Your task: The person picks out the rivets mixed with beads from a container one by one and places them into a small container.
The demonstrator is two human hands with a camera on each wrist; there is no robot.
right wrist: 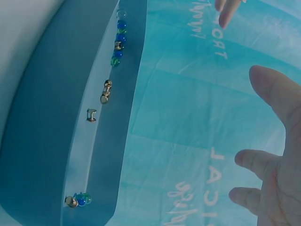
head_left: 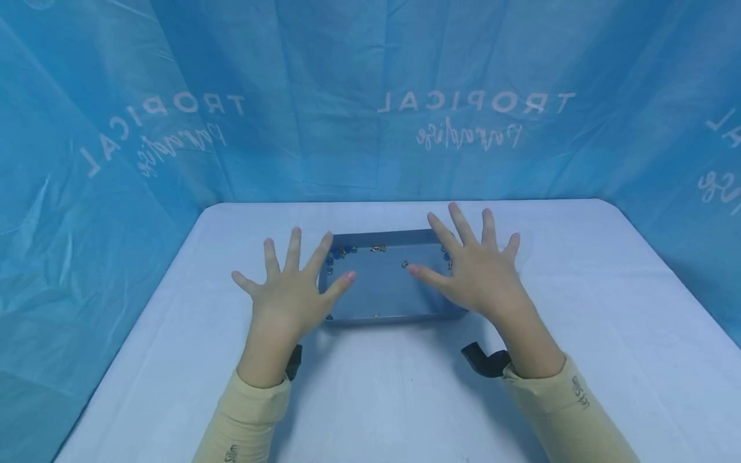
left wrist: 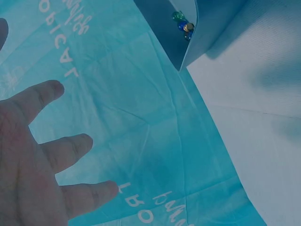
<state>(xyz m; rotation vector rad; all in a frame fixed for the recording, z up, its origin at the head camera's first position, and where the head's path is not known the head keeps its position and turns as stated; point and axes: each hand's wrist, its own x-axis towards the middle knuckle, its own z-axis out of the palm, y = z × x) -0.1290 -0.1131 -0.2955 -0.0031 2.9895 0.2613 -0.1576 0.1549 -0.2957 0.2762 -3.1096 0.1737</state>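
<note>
Blue cloth [head_left: 347, 77] printed with pale lettering hangs all around me, and below it a white-covered table [head_left: 579, 308] spreads out toward my chest. From my head I see a shallow grey-blue tray [head_left: 382, 292] lying in the middle of that table, with my two hands raised over its ends. Both are spread wide, fingers straight, holding nothing: my left hand [head_left: 289, 289] over the tray's left end, my right hand [head_left: 480, 273] over its right end. Whether they touch the tray I cannot tell. Cream sleeves [head_left: 570, 411] cover my forearms, a dark strap at each wrist. My head's view makes the tray's contents mere specks; my right wrist's view shows them better, blue and green beads [right wrist: 119, 38] clustered at one end, small metal pieces [right wrist: 105, 91] along the far wall, and another little cluster [right wrist: 77, 200] in the near corner. My left wrist's view catches only one tray corner with a few beads [left wrist: 183, 23].
</note>
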